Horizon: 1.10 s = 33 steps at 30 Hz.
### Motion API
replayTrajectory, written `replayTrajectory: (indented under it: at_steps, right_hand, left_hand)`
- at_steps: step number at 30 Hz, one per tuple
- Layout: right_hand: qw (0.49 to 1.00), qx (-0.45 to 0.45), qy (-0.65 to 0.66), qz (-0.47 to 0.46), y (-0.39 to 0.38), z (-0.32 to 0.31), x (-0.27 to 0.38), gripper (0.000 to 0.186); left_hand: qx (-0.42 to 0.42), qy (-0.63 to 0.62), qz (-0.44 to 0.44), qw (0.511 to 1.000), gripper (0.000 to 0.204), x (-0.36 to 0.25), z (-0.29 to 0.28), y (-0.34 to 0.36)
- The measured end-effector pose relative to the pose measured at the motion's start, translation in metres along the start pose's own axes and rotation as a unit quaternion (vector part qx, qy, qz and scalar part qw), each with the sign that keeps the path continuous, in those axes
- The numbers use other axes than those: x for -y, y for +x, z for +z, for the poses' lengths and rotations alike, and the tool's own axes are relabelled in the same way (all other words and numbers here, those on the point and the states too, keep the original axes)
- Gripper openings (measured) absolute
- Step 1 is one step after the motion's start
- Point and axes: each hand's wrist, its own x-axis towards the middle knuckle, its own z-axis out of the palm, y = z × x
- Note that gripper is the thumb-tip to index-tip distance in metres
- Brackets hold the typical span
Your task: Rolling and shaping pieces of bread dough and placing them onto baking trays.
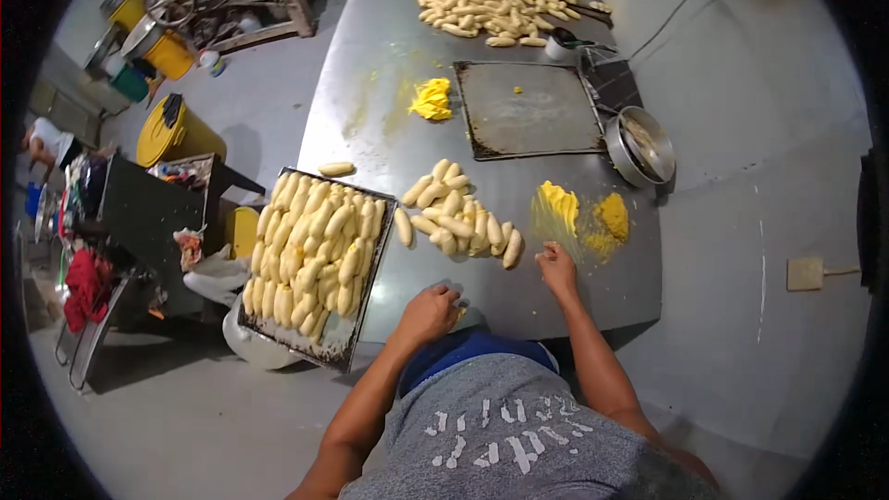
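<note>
My left hand is at the near edge of the metal table, fingers curled; a small yellowish bit shows by its fingertips, but what it holds is hidden. My right hand is closed just below a smear of yellow spread, with its fingertips drawn together. Beside the spread lies a crumbly yellow heap. Between and beyond my hands is a loose pile of pale, finger-shaped dough rolls. On the left, a dark baking tray carries many more stacked dough rolls.
A flat, stained baking tray lies farther up the table, beside a yellow lump. A round metal pan stands by the right wall. A large dough-roll heap fills the far end. Yellow bins stand left on the floor.
</note>
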Motion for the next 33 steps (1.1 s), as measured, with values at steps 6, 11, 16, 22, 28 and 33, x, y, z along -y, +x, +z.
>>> replayTrajectory:
  at_steps: [6,11,16,22,28,33]
  right_hand:
    - [0.999,-0.033,-0.022,0.011,-0.015,-0.052,-0.006,0.051]
    - [0.998,-0.059,0.002,0.006,-0.010,-0.080,-0.036,0.047]
    - [0.993,-0.096,-0.025,-0.058,-0.001,-0.100,-0.063,0.041]
    - [0.970,-0.175,-0.106,-0.131,0.046,-0.144,-0.102,0.039]
    - [0.949,-0.235,0.018,-0.210,0.133,-0.200,-0.139,0.056]
    - [0.901,-0.238,-0.161,-0.326,0.168,-0.194,-0.119,0.068]
  left_hand:
    - [0.038,0.012,0.028,0.999,0.031,-0.006,-0.002,0.030]
    - [0.064,0.011,0.020,0.998,0.034,-0.023,-0.002,0.053]
    - [0.070,0.026,-0.013,0.997,0.035,-0.057,0.017,0.078]
    - [0.064,0.047,0.015,0.997,0.032,-0.126,0.051,0.096]
    - [0.080,0.021,-0.024,0.996,0.029,-0.179,0.089,0.115]
    - [0.070,0.066,-0.011,0.995,0.031,-0.197,0.105,0.123]
